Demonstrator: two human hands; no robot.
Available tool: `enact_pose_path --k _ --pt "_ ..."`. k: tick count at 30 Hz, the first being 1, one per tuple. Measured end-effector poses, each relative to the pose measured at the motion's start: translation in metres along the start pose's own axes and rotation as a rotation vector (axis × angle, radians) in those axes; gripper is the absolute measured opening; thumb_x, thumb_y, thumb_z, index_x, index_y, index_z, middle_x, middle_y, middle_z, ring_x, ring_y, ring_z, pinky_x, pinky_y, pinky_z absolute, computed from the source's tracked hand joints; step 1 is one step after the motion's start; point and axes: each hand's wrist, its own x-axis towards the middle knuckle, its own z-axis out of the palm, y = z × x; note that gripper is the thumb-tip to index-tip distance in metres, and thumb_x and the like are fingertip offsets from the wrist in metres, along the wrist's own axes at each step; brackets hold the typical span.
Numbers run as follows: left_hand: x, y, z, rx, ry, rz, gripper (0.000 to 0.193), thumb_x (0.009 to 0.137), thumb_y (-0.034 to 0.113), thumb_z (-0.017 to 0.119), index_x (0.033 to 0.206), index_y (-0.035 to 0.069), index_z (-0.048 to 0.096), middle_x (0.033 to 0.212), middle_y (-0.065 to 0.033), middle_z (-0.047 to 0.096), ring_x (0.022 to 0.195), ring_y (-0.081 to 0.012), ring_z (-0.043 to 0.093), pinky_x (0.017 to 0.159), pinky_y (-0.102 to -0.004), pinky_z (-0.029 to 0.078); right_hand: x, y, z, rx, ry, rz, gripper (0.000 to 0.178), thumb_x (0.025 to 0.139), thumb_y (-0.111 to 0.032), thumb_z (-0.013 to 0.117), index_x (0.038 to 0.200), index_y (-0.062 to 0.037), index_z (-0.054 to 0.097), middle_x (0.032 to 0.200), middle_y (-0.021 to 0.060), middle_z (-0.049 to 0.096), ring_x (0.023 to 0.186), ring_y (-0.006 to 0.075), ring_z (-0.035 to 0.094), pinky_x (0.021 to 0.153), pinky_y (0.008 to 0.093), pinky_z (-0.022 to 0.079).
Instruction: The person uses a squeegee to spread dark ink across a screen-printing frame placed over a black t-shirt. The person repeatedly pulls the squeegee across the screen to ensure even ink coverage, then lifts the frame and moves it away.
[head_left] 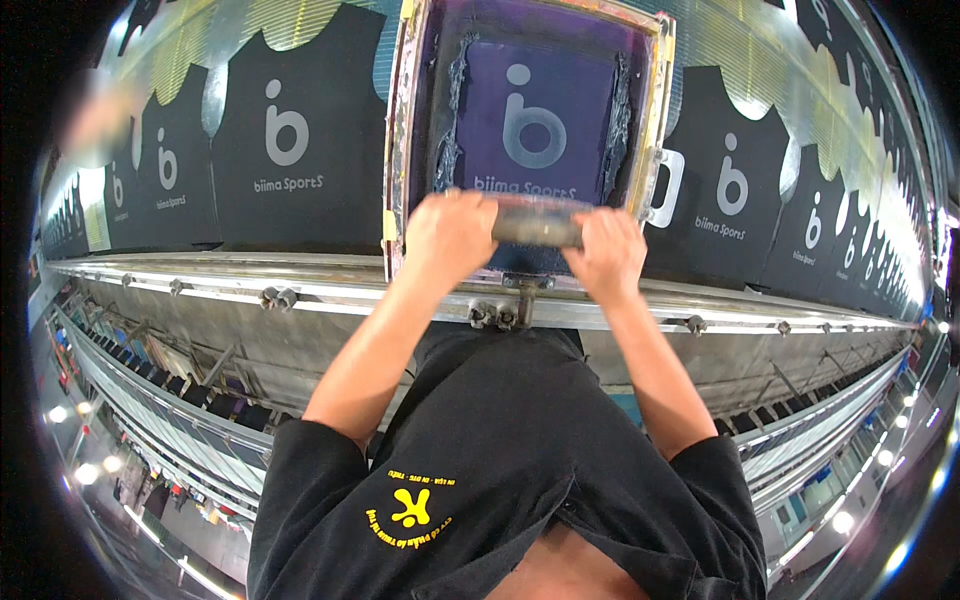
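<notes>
Both my hands are closed around the bar of a squeegee (538, 227) near the close end of a printing screen. My left hand (450, 235) grips its left end, and my right hand (609, 250) grips its right end. The squeegee's blade is hidden below the bar. The screen frame (396, 150) is worn and ink-stained, with a purple mesh (545, 75) showing a round logo and lettering. Ridges of dark ink (455, 105) run along both sides of the mesh. A white handle (668, 187) sticks out from the frame's right side.
Black cut shirt panels (300, 110) with grey printed logos lie in a row on the long table, left and right of the screen. A metal rail (340, 297) with clamps runs along the near edge. Another person's blurred hand (100, 115) shows at the far left.
</notes>
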Motion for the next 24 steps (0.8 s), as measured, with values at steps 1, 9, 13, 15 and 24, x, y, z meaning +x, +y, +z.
enact_pose_path --k 1,9,13,15,24 --pt "-0.005 0.002 0.0 -0.014 -0.027 -0.014 0.021 0.08 0.028 0.087 0.091 0.012 0.079 0.092 -0.0123 0.077 0.091 -0.0376 0.076 0.083 -0.0515 0.061 -0.008 -0.006 -0.004 0.019 0.026 -0.019 0.04 0.067 -0.022 0.095 0.097 -0.0111 0.071 0.093 0.006 0.069 0.089 0.0296 0.067 0.079 0.0446 0.053" --pt "0.157 -0.025 -0.103 0.141 -0.199 0.007 0.053 0.077 0.062 0.088 0.092 0.011 0.085 0.086 -0.0162 0.08 0.087 -0.0378 0.079 0.08 -0.0506 0.062 0.161 0.057 -0.036 -0.046 -0.122 0.063 0.055 0.083 -0.059 0.087 0.102 -0.0093 0.073 0.099 0.0134 0.075 0.096 0.0381 0.073 0.082 0.0519 0.058" --pt "0.239 -0.052 -0.103 0.214 -0.005 0.084 0.05 0.078 0.059 0.087 0.093 0.012 0.085 0.087 -0.0157 0.081 0.085 -0.0379 0.079 0.08 -0.0501 0.062 0.234 0.089 -0.025 -0.042 -0.063 0.205 0.062 0.083 -0.062 0.087 0.107 -0.0058 0.078 0.095 0.0164 0.078 0.097 0.0398 0.075 0.084 0.0508 0.058" --pt "0.234 -0.05 -0.088 0.231 0.008 0.057 0.049 0.08 0.059 0.087 0.092 0.012 0.084 0.088 -0.0141 0.081 0.087 -0.0375 0.079 0.08 -0.0502 0.062 0.221 0.089 -0.01 -0.099 -0.06 0.193 0.064 0.084 -0.063 0.087 0.111 -0.005 0.079 0.096 0.0164 0.079 0.098 0.0386 0.075 0.085 0.0492 0.059" --pt "0.007 0.013 -0.007 0.037 -0.105 0.0 0.041 0.085 0.051 0.086 0.086 0.01 0.078 0.086 -0.012 0.077 0.086 -0.0353 0.077 0.076 -0.0506 0.06 0.0 0.003 -0.007 0.076 0.031 -0.019 0.042 0.075 -0.04 0.096 0.086 -0.0101 0.069 0.083 0.0073 0.065 0.081 0.0301 0.067 0.077 0.0459 0.052"
